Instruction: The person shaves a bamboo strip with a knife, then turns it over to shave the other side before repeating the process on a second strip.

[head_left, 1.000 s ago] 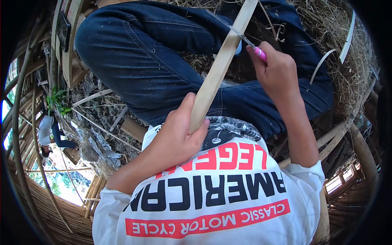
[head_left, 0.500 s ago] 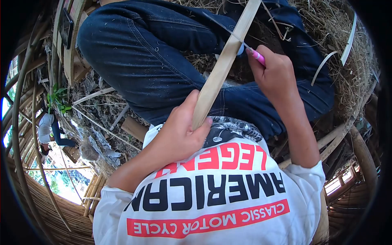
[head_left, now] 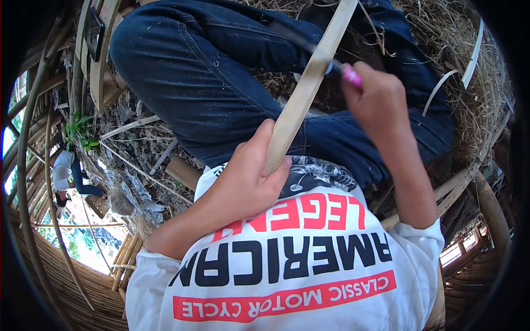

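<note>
A long pale bamboo strip slants up and away over my crossed legs. Its near end is wrapped by the fingers and thumb of my left hand, close to my waist. My right hand is closed round the pink handle of a knife. Motion blurs the thin knife blade, which points up and left and crosses the strip's upper half. Part of the handle is hidden inside my fist.
Dry straw and pale shavings lie at the upper right. A phone rests near bamboo pieces at the upper left. Another person sits farther off at the left, by a bamboo-slat wall. A thick bamboo piece lies beside my left forearm.
My right hand and the knife have shifted slightly right and down along the strip, and the blade is now blurred. The left hand keeps its hold.
</note>
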`<action>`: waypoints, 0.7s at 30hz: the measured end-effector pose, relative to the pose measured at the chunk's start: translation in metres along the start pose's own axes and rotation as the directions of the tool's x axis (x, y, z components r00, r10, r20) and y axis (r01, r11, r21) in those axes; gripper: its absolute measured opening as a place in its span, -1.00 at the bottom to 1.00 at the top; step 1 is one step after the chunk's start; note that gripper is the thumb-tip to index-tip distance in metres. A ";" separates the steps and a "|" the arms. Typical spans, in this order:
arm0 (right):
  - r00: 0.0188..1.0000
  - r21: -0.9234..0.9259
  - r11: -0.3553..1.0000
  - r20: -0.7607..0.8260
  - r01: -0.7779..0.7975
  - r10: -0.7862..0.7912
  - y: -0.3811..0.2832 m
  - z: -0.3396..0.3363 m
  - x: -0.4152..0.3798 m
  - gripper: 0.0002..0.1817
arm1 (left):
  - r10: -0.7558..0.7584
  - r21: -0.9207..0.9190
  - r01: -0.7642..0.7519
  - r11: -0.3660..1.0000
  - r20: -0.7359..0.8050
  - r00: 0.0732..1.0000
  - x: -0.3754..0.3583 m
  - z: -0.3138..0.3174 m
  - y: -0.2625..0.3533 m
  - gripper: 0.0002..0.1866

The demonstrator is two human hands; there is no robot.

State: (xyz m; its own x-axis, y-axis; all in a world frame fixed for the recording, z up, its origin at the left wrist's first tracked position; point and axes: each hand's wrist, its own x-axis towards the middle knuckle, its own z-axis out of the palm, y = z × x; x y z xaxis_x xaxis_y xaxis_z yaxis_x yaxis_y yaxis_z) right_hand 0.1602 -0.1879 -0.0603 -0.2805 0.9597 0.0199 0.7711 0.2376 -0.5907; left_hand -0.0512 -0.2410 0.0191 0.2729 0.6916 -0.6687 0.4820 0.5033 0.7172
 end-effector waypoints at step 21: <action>0.991 -0.125 0.985 -0.083 -0.116 0.106 0.017 0.004 0.011 -0.78 | 0.024 -0.024 -0.023 0.999 0.041 0.999 0.003 -0.004 -0.008 -0.65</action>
State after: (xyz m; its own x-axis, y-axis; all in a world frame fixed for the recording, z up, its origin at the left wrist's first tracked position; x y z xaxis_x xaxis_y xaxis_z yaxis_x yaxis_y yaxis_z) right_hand 0.1676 -0.1736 -0.0733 -0.1487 0.9886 0.0239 0.8637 0.1416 -0.4837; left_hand -0.0571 -0.2411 0.0127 0.3179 0.6816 -0.6591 0.4553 0.5001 0.7367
